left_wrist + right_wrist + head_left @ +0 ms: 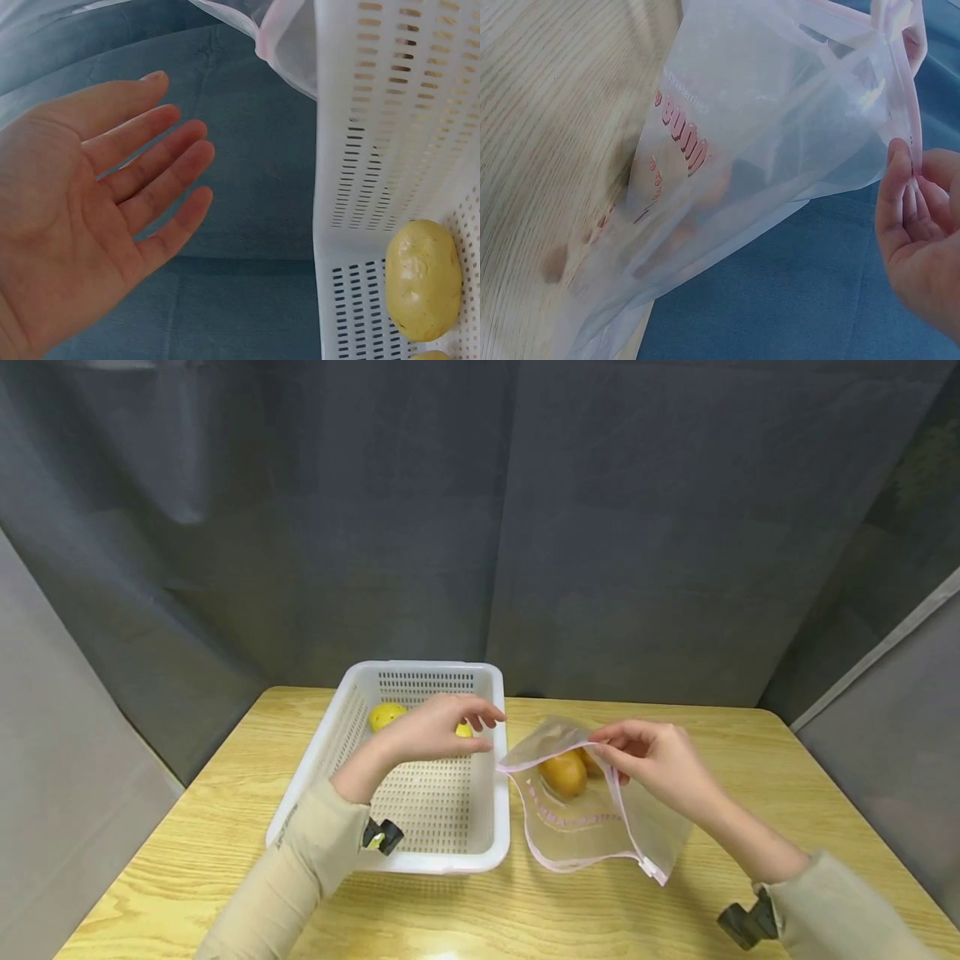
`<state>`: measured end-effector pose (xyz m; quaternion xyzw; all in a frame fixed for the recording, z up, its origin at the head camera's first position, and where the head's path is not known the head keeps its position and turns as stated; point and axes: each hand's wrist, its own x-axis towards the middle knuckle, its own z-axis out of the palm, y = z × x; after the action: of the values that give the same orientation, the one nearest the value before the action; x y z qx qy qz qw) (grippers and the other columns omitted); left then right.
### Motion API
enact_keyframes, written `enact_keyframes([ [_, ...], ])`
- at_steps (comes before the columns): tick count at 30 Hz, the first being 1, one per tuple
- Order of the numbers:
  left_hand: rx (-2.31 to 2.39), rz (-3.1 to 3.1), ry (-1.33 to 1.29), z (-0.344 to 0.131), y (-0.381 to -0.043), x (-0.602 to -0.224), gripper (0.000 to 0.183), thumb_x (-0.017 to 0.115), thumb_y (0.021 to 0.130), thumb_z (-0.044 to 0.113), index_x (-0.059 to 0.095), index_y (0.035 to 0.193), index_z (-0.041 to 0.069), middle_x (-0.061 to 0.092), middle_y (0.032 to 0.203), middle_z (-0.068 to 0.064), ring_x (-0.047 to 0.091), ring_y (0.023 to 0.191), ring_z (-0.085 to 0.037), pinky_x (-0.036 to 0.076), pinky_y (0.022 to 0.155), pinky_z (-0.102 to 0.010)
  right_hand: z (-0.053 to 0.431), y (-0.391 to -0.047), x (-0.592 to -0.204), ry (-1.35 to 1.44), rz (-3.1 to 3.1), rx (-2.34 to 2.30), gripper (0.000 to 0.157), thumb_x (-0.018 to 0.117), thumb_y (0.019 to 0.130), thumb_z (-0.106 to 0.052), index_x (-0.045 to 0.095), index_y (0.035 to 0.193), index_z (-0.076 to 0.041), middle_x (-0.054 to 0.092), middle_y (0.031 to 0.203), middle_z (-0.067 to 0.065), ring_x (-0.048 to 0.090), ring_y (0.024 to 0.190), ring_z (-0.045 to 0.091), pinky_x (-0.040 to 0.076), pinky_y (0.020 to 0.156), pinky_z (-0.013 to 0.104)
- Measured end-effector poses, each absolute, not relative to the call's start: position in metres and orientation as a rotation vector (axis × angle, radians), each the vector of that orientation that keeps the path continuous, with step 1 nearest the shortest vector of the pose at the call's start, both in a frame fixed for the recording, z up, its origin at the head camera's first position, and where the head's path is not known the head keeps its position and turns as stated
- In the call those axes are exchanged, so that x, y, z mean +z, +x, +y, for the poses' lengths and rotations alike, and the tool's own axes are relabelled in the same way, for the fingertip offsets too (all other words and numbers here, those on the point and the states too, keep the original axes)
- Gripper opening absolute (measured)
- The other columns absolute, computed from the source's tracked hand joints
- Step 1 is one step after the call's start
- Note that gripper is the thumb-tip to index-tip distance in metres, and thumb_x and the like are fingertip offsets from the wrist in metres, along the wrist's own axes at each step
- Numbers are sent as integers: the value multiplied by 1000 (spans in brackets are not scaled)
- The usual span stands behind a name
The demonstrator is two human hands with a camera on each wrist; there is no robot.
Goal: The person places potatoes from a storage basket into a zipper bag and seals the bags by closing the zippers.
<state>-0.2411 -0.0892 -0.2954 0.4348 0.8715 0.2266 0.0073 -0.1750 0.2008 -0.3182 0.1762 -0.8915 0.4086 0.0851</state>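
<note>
My right hand (660,764) pinches the pink-edged rim of a clear zipper bag (727,135) between thumb and fingers, and the bag's mouth gapes open. Brownish potatoes (564,775) lie inside the bag, blurred through the plastic in the right wrist view. Over the right part of a white plastic basket (501,827) hovers my left hand (446,727), its fingers spread and nothing in them. In the basket's far part is a yellow potato (424,281); another potato (463,729) is mostly hidden behind the left hand.
Basket and bag stand side by side on a wooden table (202,827). At the bag's front corner is a white zipper slider (651,867). A dark curtain (637,527) hangs behind the table, with light grey panels (60,735) at the sides.
</note>
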Motion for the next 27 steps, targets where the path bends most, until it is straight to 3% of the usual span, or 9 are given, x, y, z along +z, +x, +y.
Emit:
enact_keyframes([
  [27, 776, 2723, 1165, -96, -281, -323, 37, 64, 80, 15, 59, 115, 5, 62, 110, -8, 58, 100, -26, 45, 87, -36, 204, -176, -319, 529, -2651, 1230, 17, 65, 83, -17, 68, 96, -6, 67, 74, 3, 60, 55, 12, 50, 51, 27],
])
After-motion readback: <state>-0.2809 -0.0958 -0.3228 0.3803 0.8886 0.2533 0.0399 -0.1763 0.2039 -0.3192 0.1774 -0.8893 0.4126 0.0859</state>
